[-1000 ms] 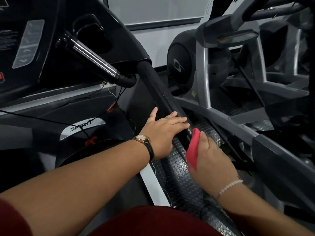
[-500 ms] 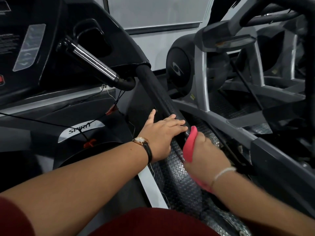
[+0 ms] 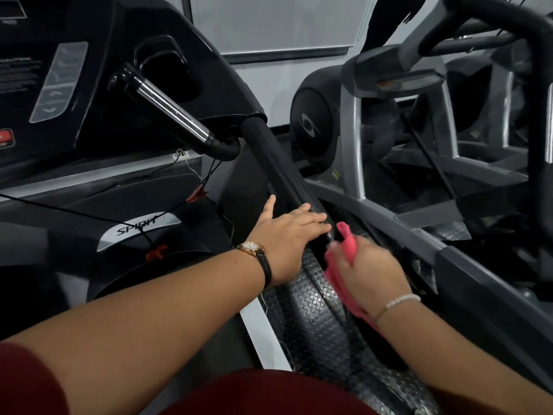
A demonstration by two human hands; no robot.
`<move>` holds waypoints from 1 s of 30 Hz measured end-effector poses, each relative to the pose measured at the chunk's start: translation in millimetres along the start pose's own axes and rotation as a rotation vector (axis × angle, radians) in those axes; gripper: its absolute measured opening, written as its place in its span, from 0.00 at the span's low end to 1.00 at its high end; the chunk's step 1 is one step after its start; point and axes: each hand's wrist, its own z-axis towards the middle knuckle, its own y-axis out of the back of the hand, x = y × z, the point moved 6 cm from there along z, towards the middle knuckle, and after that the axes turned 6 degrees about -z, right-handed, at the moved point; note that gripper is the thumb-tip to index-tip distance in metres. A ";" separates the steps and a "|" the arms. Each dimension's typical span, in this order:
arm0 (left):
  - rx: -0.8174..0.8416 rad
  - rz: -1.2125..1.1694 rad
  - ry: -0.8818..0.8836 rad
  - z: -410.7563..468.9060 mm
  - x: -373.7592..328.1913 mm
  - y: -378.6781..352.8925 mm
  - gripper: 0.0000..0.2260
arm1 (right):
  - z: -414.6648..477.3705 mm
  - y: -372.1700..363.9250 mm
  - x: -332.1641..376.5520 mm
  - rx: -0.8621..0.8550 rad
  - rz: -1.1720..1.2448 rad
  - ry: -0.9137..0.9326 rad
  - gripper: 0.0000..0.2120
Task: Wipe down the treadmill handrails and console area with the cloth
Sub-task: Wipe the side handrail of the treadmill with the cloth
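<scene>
A black padded handrail (image 3: 278,163) slopes down from the treadmill console (image 3: 89,85) toward me. My left hand (image 3: 284,238), with a watch on the wrist, rests flat on the rail's lower part, fingers straight across it. Just below it, my right hand (image 3: 371,271) grips a pink cloth (image 3: 347,241) against the rail's lower end; the cloth bunches above the fingers and trails under the palm. A chrome pulse-grip bar (image 3: 170,112) sticks out from the console to the left of the rail.
A red safety clip and cords (image 3: 196,193) hang below the console. The grey studded side deck (image 3: 314,310) lies under my hands. Another grey exercise machine (image 3: 353,139) stands close on the right, its frame beside the rail.
My right hand with the cloth has slid a little down and back along the rail's lower end, and more cloth now trails under the palm. My left hand has stayed on the rail.
</scene>
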 end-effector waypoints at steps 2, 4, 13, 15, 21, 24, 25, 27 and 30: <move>0.005 -0.003 -0.004 0.2 0.2 2.1 0.37 | -13.7 -17.5 13.7 -0.048 -0.355 0.053 0.37; 0.014 -0.008 -0.008 0.0 -0.1 2.9 0.37 | -22.3 -24.3 22.2 -0.110 -0.530 0.047 0.35; 0.056 -0.020 0.005 -0.1 -4.7 7.0 0.38 | 3.8 -10.0 12.7 0.092 -0.180 0.054 0.38; 0.063 -0.001 -0.001 -1.0 -5.5 7.7 0.38 | 12.3 -6.3 0.5 0.190 -0.053 0.020 0.37; 0.043 0.014 -0.024 -2.4 -3.7 9.0 0.37 | -15.9 -24.3 9.3 -0.030 -0.445 -0.118 0.34; 0.051 0.012 -0.027 -2.5 -1.9 7.1 0.37 | -23.0 -34.7 17.9 -0.092 -0.628 -0.131 0.27; 0.054 0.013 -0.028 -2.3 -1.7 6.8 0.37 | -21.5 -31.1 17.8 -0.097 -0.627 -0.121 0.26; 0.060 0.015 -0.032 -1.7 -1.4 7.3 0.37 | -13.0 -20.6 16.4 -0.080 -0.589 -0.102 0.26; 0.066 0.010 -0.035 -1.5 -0.7 8.1 0.38 | 2.7 -13.5 15.8 0.049 -0.361 0.020 0.33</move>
